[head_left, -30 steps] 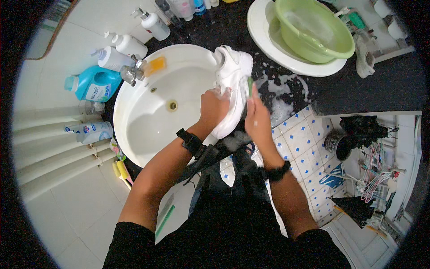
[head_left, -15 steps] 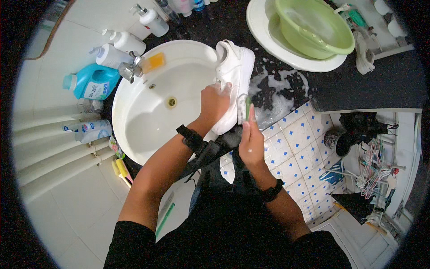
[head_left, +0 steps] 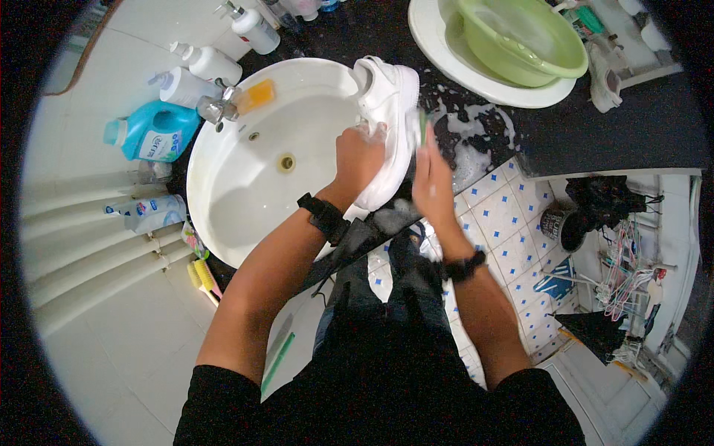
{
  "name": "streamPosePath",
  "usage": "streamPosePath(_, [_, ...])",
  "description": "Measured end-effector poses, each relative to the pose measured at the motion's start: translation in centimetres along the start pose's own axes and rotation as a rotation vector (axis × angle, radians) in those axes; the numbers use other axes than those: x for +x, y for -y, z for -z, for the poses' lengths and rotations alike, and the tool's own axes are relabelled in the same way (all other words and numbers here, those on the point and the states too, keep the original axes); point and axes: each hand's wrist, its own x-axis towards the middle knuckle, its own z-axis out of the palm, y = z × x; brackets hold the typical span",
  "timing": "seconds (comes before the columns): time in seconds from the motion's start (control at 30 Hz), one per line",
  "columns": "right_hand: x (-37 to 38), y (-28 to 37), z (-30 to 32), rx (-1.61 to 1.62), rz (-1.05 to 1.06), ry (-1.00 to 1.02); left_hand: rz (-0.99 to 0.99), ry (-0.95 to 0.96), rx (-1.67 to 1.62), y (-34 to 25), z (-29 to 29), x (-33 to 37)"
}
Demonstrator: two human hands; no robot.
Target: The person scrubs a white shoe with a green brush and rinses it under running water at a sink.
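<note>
A white shoe (head_left: 396, 134) stands at the right rim of a white sink (head_left: 223, 223), its sole side turned to the right. My left hand (head_left: 360, 157) is closed on the shoe's upper near the laces, with suds around the fingers. Against the sole's edge is a brush (head_left: 422, 128) with a green back and pale bristles, blurred by motion. My right hand (head_left: 433, 182) grips this brush, its fingers pointing away from me. White foam (head_left: 470, 163) lies on the black counter just right of the brush.
A metal tap (head_left: 217, 110) stands at the sink's left rim, near a blue detergent bottle (head_left: 158, 132) and white pump bottles (head_left: 186, 89). A green basin (head_left: 513, 44) sits in a second sink at the back right. Another white shoe (head_left: 606, 78) lies beyond it.
My right hand and the brush have moved away from me along the sole, toward the shoe's far end. My left hand still holds the shoe, nearly in place.
</note>
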Motion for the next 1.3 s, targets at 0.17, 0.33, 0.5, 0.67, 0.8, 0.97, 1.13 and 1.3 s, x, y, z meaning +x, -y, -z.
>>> streamPosePath(0.17, [-6.6, 3.1, -0.5, 0.022, -0.085, 0.013, -0.05, 0.037, -0.055, 0.2, 0.4, -0.1])
streamPosePath(0.33, [9.0, -4.3, 0.5, -0.118, -0.097, -0.065, -0.138, 0.031, -0.065, -1.0, -0.4, -0.5])
streamPosePath(0.5, [11.0, -2.7, 4.8, -0.116, -0.117, -0.03, -0.616, 0.166, 0.359, 0.8, 1.9, 0.7])
streamPosePath(0.67, [5.5, 1.8, 7.9, -0.265, 0.062, 0.05, -1.084, 0.194, 0.621, 3.5, 2.0, -1.4])
streamPosePath(0.8, [4.1, 3.8, 8.0, -0.63, -0.054, 0.336, -1.333, 0.12, 0.463, 3.8, 0.4, -4.2])
streamPosePath(0.97, [1.1, 7.9, 0.4, -0.623, 0.071, 0.493, -0.838, 0.378, -0.031, 5.1, -2.1, -6.3])
streamPosePath(1.13, [0.6, 8.2, 1.2, -0.695, -0.032, 0.482, -1.197, 0.023, 0.402, 5.6, -1.7, -3.9])
streamPosePath(1.3, [-0.4, 7.5, -2.2, -0.466, 0.233, 0.396, -0.677, 0.277, -0.32, 7.1, -5.3, -4.1])
